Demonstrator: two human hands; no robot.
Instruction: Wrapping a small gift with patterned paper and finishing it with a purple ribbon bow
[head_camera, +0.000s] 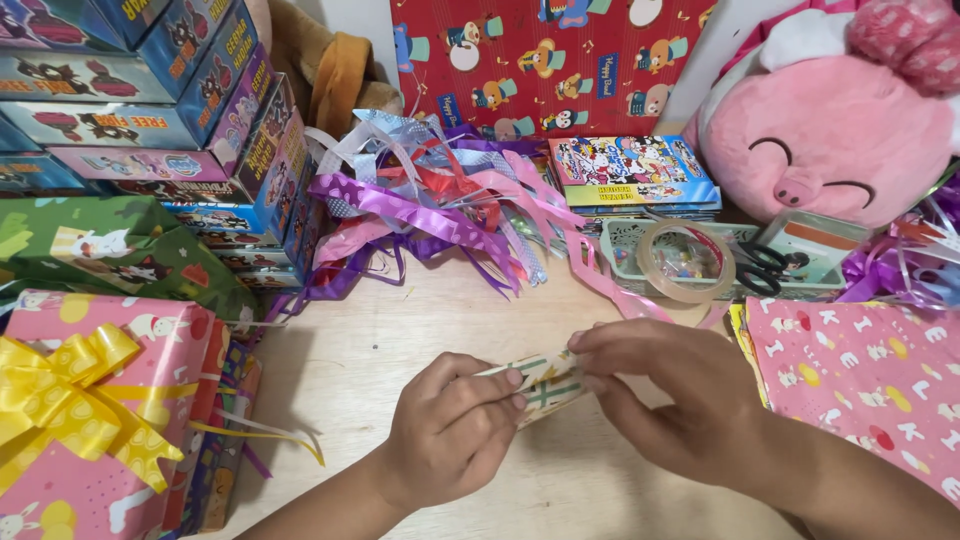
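Observation:
Both hands meet over the wooden table (350, 350) on a small parcel wrapped in pale patterned paper (545, 385). My left hand (450, 430) grips its left end with curled fingers. My right hand (665, 395) covers its right end, fingertips pressing the top edge. Most of the parcel is hidden between the two hands.
A pink wrapped gift with a yellow bow (85, 410) lies at the left, a green wrapped box (110, 245) and stacked toy boxes (150, 110) behind it. Loose ribbons (430, 200), a clear tape roll (685, 262), scissors (760, 270), a pink plush pig (840, 120) and pink wrapping paper (870, 380) lie around.

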